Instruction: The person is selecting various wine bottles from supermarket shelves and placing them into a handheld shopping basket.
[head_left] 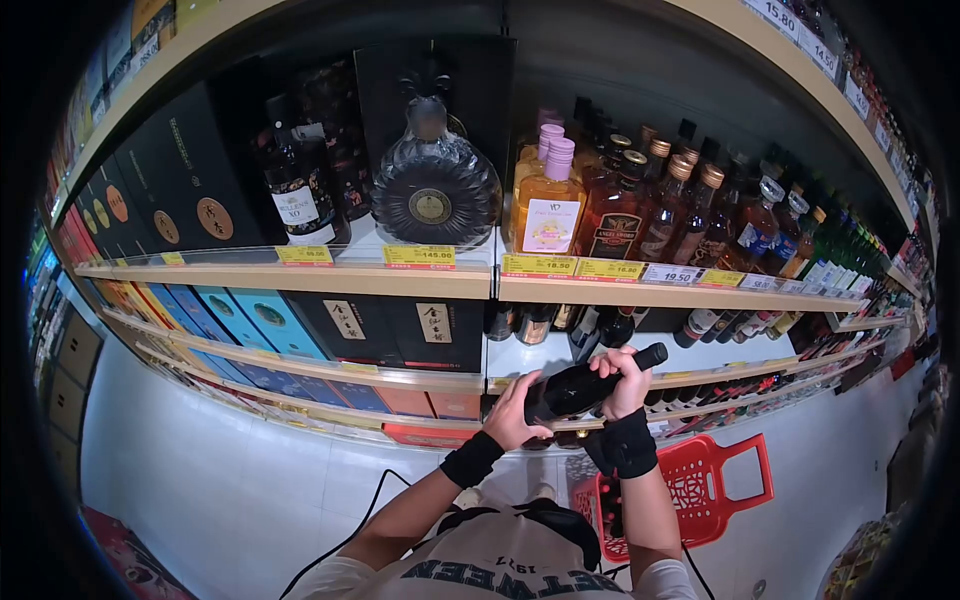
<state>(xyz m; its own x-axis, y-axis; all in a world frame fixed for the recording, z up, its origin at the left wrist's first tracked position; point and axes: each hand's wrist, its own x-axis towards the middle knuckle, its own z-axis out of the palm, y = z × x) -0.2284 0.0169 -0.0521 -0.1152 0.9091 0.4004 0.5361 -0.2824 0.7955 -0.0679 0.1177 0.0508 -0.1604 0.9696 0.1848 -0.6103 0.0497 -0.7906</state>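
Observation:
A dark bottle [575, 391] is held slantwise in front of the lower shelf, its neck pointing up to the right. My left hand [513, 414] is wrapped round its base end. My right hand [626, 381] grips it near the neck, fingers closed. Both wrists wear black bands. Just behind the bottle is the lower shelf [700, 352] with more bottles lying or standing on it. Below my right hand, a red basket [705, 470] stands on the floor with dark bottles [611, 505] in it.
Above are a large round decanter [434, 190], an amber bottle with a pink cap [550, 210] and several other bottles behind yellow price tags. Boxed goods [392, 330] fill the shelves at the left. Pale floor [210, 440] shows below the shelves.

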